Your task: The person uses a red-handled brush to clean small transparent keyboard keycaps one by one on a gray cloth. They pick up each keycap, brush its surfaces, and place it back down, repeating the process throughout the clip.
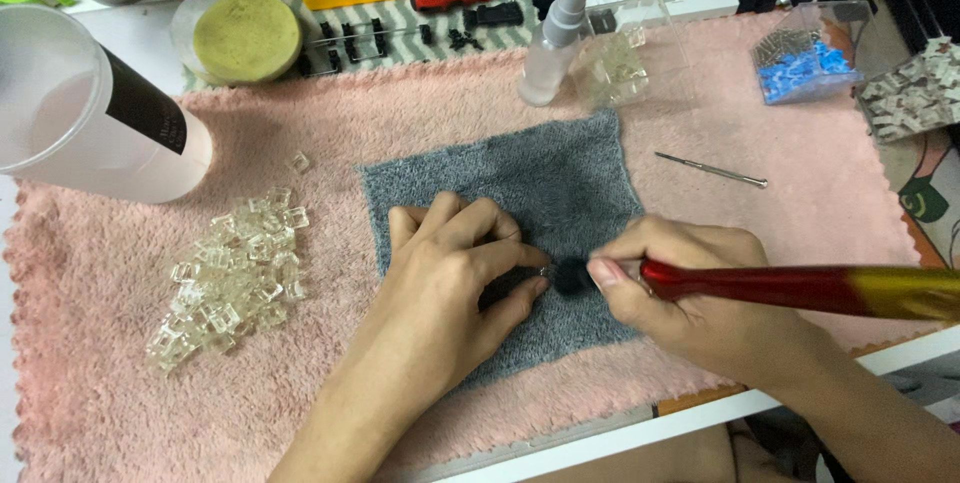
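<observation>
So this is the brushing stage, by the look of it. The left hand (455,253) pins something tiny and dark against the grey cloth (540,178), fingers curled narrow with the tips pressed down on it. I can't tell exactly what the part is, since it's mostly hidden under the fingertips. The right hand (690,288) has a pinch grip on a red-and-gold handled brush (800,286), and its dark bristle tip sits right at the left fingertips, touching or just about touching the little part.

The grey cloth lies on top of a pink fluffy towel (760,133). A heap of clear plastic switch housings (235,278) sits on the left side of the towel, well apart from the hands. Further back there's a small spray bottle (553,38), a blue-filled clear box (805,68) at far right, and a thin metal pick (712,170) lying right of the grey cloth.

My guess is the next stroke needs a light touch and a steady left pinch, because the part is small enough to skid or flip if the brush drags.
</observation>
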